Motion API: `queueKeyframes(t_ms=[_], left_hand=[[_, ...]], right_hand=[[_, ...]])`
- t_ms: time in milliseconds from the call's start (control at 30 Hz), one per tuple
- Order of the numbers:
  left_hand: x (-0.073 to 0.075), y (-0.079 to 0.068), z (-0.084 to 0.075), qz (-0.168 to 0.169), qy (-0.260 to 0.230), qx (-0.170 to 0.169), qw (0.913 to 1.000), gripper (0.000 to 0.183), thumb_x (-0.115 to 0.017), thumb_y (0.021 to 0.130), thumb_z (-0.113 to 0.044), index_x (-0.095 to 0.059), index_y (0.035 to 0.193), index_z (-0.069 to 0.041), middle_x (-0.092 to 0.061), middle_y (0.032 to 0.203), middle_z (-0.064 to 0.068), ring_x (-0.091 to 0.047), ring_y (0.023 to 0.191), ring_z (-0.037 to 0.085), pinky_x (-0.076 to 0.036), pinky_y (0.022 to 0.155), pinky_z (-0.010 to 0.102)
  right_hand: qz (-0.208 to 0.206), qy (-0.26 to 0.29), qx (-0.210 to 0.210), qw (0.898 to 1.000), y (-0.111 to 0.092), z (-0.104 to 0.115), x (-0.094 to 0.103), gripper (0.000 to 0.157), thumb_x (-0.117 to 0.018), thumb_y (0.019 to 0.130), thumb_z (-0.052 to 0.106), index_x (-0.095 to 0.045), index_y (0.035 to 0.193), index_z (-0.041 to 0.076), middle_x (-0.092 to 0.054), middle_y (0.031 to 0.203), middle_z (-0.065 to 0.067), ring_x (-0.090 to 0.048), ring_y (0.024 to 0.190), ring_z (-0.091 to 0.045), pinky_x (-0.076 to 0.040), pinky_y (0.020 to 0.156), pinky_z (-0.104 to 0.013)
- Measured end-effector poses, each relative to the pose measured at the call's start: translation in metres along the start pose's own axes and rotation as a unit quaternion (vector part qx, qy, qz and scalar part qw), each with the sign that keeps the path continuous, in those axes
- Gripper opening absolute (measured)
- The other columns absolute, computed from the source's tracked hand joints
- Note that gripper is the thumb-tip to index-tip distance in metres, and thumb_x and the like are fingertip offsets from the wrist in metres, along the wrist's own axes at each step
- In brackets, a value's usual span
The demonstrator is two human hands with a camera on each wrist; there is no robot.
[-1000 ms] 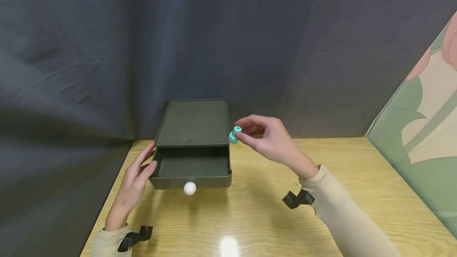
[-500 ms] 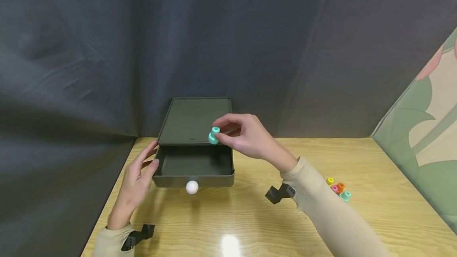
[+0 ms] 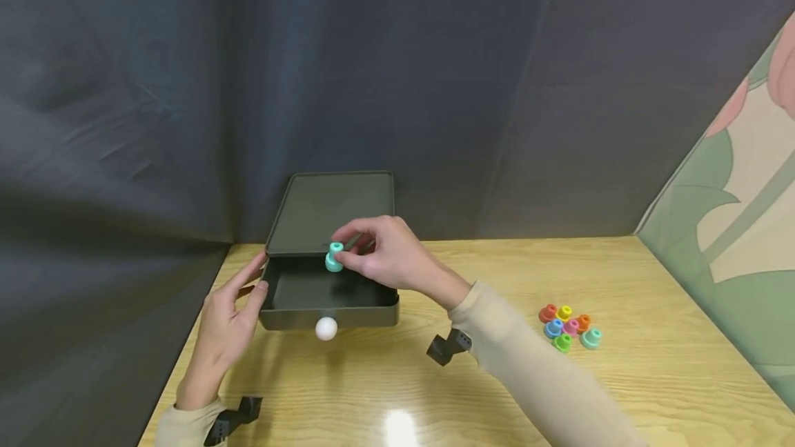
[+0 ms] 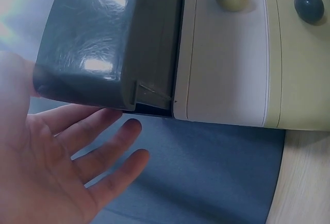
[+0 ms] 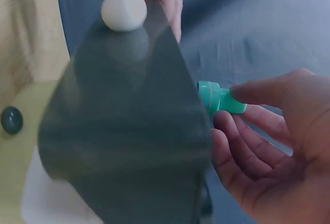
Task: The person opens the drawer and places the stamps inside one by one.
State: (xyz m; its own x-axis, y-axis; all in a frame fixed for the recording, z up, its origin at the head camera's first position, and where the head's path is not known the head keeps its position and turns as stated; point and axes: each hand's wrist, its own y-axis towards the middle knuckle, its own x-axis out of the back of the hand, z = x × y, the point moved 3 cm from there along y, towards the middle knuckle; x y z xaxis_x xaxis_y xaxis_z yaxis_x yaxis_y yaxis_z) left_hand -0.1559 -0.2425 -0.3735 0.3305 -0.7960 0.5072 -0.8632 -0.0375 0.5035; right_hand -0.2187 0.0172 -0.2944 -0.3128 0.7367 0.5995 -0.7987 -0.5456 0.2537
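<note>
My right hand (image 3: 397,254) pinches a teal toy stamp (image 3: 334,258) between thumb and fingers, with its wide base down, over the pulled-out top drawer (image 3: 329,319) of a dark green drawer box (image 3: 338,205). In the right wrist view, the stamp (image 5: 219,98) shows a stepped base and a narrower handle. The drawer's visible inside is bare, and a white round knob (image 3: 326,328) sits on its front. My left hand (image 3: 226,326) rests against the drawer's left side, thumb at the rim. Its fingers (image 4: 108,162) lie loosely spread in the left wrist view.
Several colourful stamps (image 3: 562,330) stand in a cluster on the wooden table (image 3: 472,392) at right. Below the dark drawer are a white drawer (image 4: 227,59) and a yellow-green one (image 4: 304,74), each with a knob. A dark curtain (image 3: 435,88) hangs behind.
My right hand has carried the teal stamp leftward, from beside the box to over the drawer. The cluster of stamps has come into view from behind my arm. My left hand stays put.
</note>
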Motion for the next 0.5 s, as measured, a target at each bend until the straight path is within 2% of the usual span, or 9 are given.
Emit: queueKeyframes(t_ms=[133, 167, 300, 500], left_hand=[[0.003, -0.002, 0.0, 0.006, 0.028, 0.019, 0.9994, 0.045, -0.057, 0.107, -0.011, -0.06, 0.152, -0.009, -0.064, 0.15, 0.015, -0.069, 0.126, 0.033, -0.037, 0.096, -0.001], [0.003, -0.002, 0.0, 0.007, 0.034, 0.023, 0.9991, 0.044, -0.057, 0.107, -0.012, -0.061, 0.151, -0.01, -0.064, 0.15, 0.014, -0.069, 0.124, 0.039, -0.037, 0.095, -0.001], [0.004, -0.001, 0.0, 0.007, 0.042, 0.03, 0.9986, 0.043, -0.057, 0.108, -0.015, -0.062, 0.151, -0.012, -0.064, 0.149, 0.015, -0.071, 0.119, 0.045, -0.035, 0.093, -0.001], [0.001, 0.0, 0.002, 0.001, 0.035, 0.029, 0.999, 0.042, -0.059, 0.106, -0.012, -0.065, 0.148, -0.012, -0.067, 0.145, 0.018, -0.074, 0.115, 0.041, -0.04, 0.086, -0.001]], right_hand=[[0.015, 0.01, -0.008, 1.0, 0.003, -0.001, -0.015, 0.02, -0.079, 0.097, 0.02, -0.081, 0.116, 0.014, -0.079, 0.088, 0.003, -0.07, 0.079, -0.005, -0.055, 0.066, -0.024], [0.02, 0.014, -0.008, 1.0, 0.004, -0.002, -0.019, 0.021, -0.079, 0.097, 0.02, -0.08, 0.116, 0.013, -0.079, 0.089, 0.003, -0.07, 0.079, -0.005, -0.055, 0.066, -0.024], [0.032, 0.02, -0.01, 0.999, 0.008, -0.004, -0.031, 0.021, -0.079, 0.097, 0.018, -0.08, 0.117, 0.013, -0.08, 0.096, 0.001, -0.069, 0.08, -0.003, -0.056, 0.069, -0.023], [0.04, 0.006, -0.041, 0.998, 0.011, -0.01, -0.043, 0.022, -0.081, 0.096, 0.019, -0.081, 0.117, 0.013, -0.082, 0.107, 0.001, -0.074, 0.087, -0.004, -0.059, 0.079, -0.023]])
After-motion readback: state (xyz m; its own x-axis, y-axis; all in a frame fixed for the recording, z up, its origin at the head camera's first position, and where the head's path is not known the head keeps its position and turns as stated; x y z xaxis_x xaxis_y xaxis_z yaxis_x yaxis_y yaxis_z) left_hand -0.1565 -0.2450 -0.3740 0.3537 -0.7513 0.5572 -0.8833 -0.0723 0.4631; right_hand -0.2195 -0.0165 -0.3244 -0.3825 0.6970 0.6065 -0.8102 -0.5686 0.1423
